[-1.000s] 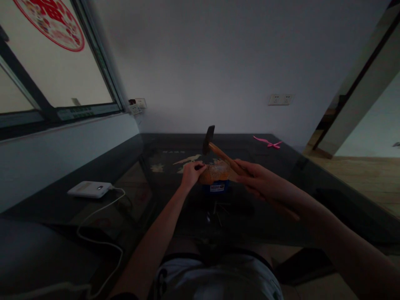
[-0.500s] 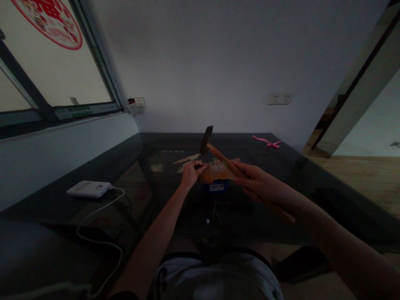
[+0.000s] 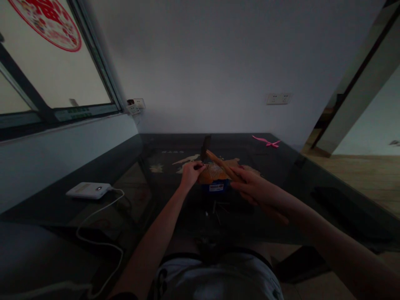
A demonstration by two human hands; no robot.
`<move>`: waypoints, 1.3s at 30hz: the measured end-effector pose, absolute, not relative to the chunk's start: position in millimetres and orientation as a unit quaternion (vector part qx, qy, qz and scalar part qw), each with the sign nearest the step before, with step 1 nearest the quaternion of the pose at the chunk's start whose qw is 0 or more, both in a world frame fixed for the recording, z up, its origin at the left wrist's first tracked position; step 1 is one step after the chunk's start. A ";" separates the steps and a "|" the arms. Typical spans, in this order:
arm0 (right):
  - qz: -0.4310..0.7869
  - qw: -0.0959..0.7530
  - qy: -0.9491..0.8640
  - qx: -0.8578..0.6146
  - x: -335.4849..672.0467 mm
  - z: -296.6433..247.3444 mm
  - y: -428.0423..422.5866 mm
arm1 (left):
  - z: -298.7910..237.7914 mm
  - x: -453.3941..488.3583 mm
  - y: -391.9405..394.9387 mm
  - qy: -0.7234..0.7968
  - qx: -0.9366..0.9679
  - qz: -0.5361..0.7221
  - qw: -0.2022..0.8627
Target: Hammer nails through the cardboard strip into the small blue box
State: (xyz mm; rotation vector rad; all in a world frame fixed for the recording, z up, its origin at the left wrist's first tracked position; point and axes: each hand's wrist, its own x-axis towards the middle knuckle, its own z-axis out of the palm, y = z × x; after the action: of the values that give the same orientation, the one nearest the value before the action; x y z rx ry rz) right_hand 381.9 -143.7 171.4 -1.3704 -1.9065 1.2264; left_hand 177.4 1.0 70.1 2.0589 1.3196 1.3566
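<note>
My right hand (image 3: 253, 185) is closed round the wooden handle of a hammer (image 3: 218, 160), whose dark head hangs just above my left fingertips. My left hand (image 3: 190, 174) is pinched at the left edge of an orange-brown block (image 3: 215, 173), holding something small and dark that I cannot make out. The block rests on a blue box with a label (image 3: 215, 187) on the dark glass table (image 3: 281, 175).
Several small dark nails lie on the glass (image 3: 215, 210) in front of the box. A white power bank with a white cable (image 3: 89, 190) sits at the left. A pink clip (image 3: 268, 142) lies at the far right by the wall. My lap is below the table edge.
The hammer head has dropped from a raised position to just above my left fingers. My left hand has stayed in place on the block.
</note>
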 end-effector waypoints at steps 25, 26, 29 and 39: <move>0.473 0.344 -0.624 -0.518 405.0 162.6 -163.9 | 73.9 174.8 -3.1 0.423 0.746 0.480 0.183; 0.475 0.351 -0.619 -0.517 407.6 161.0 -165.5 | 75.5 175.1 -4.4 0.420 0.742 0.488 0.188; 0.482 0.368 -0.611 -0.509 415.2 154.0 -168.7 | 80.6 174.7 -7.2 0.418 0.727 0.509 0.193; 0.496 0.374 -0.576 -0.531 428.4 138.5 -176.0 | 86.9 174.0 -2.1 0.397 0.745 0.510 0.164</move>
State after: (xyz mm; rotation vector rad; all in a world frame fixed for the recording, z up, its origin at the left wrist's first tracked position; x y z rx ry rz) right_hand 428.4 -176.0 138.5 -1.3605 -1.4737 1.2713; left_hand 174.0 -2.1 86.9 2.1228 1.1328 1.4547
